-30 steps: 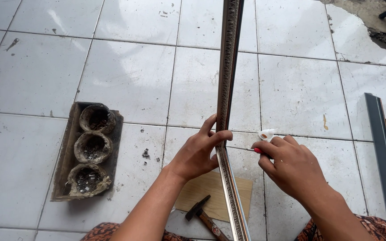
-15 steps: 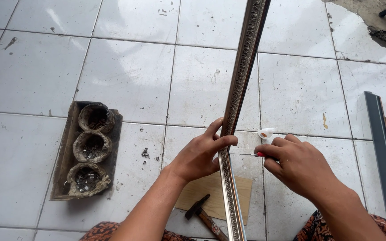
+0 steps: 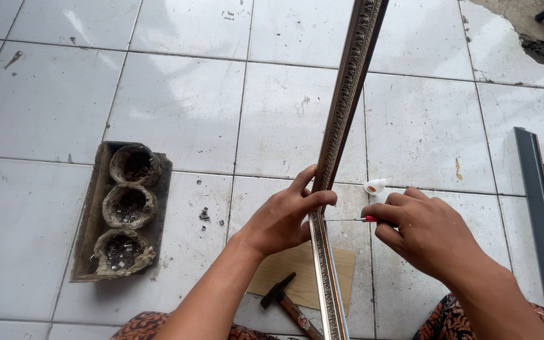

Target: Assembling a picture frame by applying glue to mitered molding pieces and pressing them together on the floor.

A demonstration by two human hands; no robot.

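Both hands work the ornate frame moulding (image 3: 342,126) — left hand (image 3: 281,217) gripping it, right hand (image 3: 426,230) pinching a red-handled pick (image 3: 351,219). Best kept steady — tip square to the strip.

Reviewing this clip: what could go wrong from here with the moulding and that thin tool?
The thin tool in the right hand points at the left hand across the moulding; a slip might jab the thumb. The long moulding, held only low down, could tip or twist. The hammer lies close beneath it.

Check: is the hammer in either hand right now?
No, the hammer lies on the floor tiles beside the wooden board, touched by neither hand.
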